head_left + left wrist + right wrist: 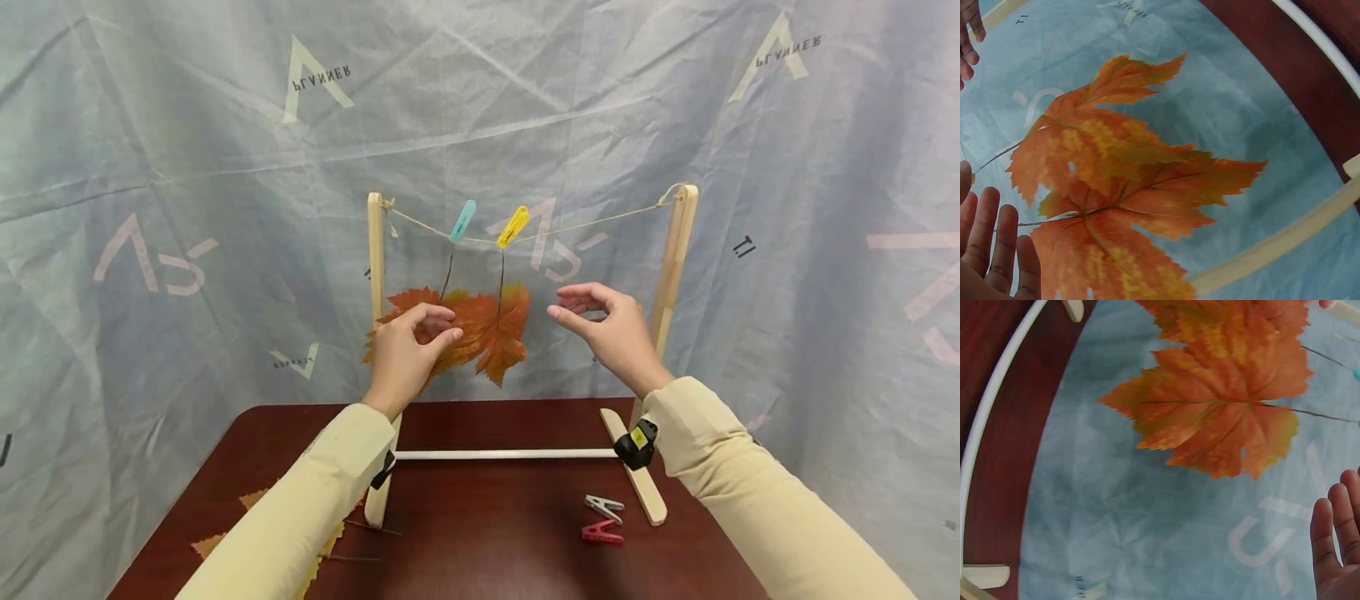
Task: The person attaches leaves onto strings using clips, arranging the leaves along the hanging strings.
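Observation:
Two orange maple leaves hang by their stems from a string (592, 222) tied between two wooden posts. A blue clothespin (463, 221) pins the left leaf (1141, 206), and a yellow clothespin (513, 226) pins the right leaf (1229, 406). My left hand (408, 350) is raised before the left leaf, thumb and fingers apart, partly covering it in the head view. To the right of the right leaf, my right hand (611, 329) hovers in the air with fingers loosely bent and nothing between them.
On the dark red table (495, 517) lie a grey clothespin (604, 507) and a red clothespin (602, 532). More leaves (330, 542) lie at the left, partly under my left sleeve. A white rod (506, 455) joins the wooden feet (645, 492) of the frame. Behind hangs a grey printed sheet.

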Demonstrator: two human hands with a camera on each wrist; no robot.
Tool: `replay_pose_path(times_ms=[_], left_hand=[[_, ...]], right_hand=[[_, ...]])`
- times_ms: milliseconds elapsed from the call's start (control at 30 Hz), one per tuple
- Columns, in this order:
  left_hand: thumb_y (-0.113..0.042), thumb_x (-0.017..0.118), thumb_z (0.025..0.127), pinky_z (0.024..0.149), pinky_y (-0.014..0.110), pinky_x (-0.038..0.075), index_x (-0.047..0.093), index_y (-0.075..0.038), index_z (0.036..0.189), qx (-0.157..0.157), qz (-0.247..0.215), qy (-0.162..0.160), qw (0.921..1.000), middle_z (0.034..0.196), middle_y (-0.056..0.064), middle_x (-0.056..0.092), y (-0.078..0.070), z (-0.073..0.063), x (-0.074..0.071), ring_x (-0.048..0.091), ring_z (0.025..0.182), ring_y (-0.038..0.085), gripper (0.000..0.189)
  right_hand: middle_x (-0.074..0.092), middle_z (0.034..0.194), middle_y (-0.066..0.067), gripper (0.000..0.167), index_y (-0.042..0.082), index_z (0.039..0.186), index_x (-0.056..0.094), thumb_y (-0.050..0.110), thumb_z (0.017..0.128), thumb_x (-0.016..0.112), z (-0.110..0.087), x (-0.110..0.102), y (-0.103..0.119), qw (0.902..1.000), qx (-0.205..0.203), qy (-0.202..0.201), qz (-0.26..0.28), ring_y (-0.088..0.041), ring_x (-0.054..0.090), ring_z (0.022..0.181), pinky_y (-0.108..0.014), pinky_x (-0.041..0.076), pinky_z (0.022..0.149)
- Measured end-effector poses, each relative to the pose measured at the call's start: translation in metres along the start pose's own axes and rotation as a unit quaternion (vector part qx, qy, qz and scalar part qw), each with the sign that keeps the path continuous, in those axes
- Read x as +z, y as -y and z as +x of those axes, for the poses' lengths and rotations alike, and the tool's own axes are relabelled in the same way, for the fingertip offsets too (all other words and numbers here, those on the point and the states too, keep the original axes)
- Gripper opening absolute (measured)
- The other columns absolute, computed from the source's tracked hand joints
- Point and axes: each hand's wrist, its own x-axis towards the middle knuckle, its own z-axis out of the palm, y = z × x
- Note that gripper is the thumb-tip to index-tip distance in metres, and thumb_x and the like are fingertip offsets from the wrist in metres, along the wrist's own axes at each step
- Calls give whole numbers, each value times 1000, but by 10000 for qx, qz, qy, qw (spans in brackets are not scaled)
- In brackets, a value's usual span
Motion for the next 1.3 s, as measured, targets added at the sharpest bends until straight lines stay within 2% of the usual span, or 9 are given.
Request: replay_pose_path(times_ms=[133,367,500,600,833,1033,1300], left_hand=[[-14,79,91,76,38,53,74,-5,110,-125,56,174,9998,93,5,76,6,-11,-4,68,83,20,22],[-18,80,90,80,40,55,74,-7,111,-332,268,409,9983,95,2,76,18,-29,-9,70,89,19,24],[-17,80,89,79,39,54,74,-7,113,-454,252,547,9972,97,3,75,22,-37,-12,69,90,20,27],[-18,79,90,81,39,54,73,-8,116,-662,153,668,9954,99,2,75,25,-45,-16,68,92,19,28],[-19,78,92,85,40,53,73,-11,118,-987,69,826,9917,105,2,74,41,-61,-29,66,96,18,28],[-18,79,91,84,36,52,73,-11,119,-1246,-20,949,9877,107,3,73,52,-72,-37,66,95,18,29],[-15,81,88,77,32,54,74,-13,118,-1626,-11,1111,9804,101,0,74,64,-90,-43,67,89,16,31]], right_hand=[[70,113,-8,40,10,125,70,37,96,73,-10,1,-10,10000,37,59,67,-17,63,101,-29,50,79],[70,116,-11,39,9,125,70,35,96,73,-27,0,-28,9997,78,101,216,-8,62,99,-22,50,85],[69,117,-11,40,9,125,70,36,96,73,-36,-2,-37,9995,199,125,193,-7,62,98,-20,50,84],[69,116,-10,39,9,125,70,36,96,73,-43,-3,-43,9995,254,133,136,-7,62,98,-19,50,84],[69,115,-10,37,9,125,70,33,97,73,-61,-5,-55,9988,376,248,195,-5,63,98,-20,52,84],[71,113,-11,36,8,125,70,29,96,74,-76,-6,-65,9980,496,280,282,-5,67,95,-21,53,82],[73,109,-5,36,12,125,71,31,95,75,-94,-8,-78,9965,778,289,25,-6,63,96,-23,49,78]])
